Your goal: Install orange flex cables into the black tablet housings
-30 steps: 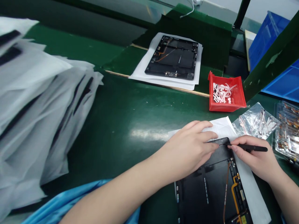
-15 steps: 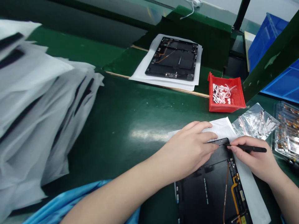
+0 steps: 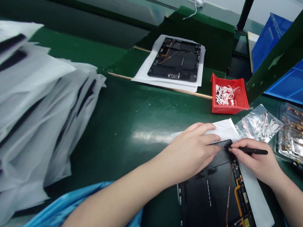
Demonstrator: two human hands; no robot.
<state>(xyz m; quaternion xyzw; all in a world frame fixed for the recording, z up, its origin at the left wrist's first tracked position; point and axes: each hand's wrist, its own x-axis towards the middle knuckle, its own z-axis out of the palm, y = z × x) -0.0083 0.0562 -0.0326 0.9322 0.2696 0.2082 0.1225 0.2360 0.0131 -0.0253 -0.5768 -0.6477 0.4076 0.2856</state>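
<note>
A black tablet housing [image 3: 220, 189] with an orange flex cable lies on white paper at the lower right. Across its top edge rests my left hand [image 3: 199, 148], palm down, fingers stretched out and spread; its thumb is hidden. My right hand [image 3: 259, 157] pinches slim black tweezers [image 3: 254, 150] between thumb and fingers. Their tip points left, at the housing's top right corner, close to my left fingertips. Whether anything tiny sits at the tip, I cannot tell.
Behind my hands stands a red bin [image 3: 230, 105] of small white strips. A clear plastic bag [image 3: 259, 123] and stacked clear trays [image 3: 291, 132] lie right. Another tablet housing [image 3: 176, 60] rests on paper farther back. White wrapping sheets [image 3: 47, 110] pile up left; blue crates [image 3: 267, 41] stand far right.
My right hand and the tweezers have shifted slightly left along the housing's top edge. My left hand stays in place.
</note>
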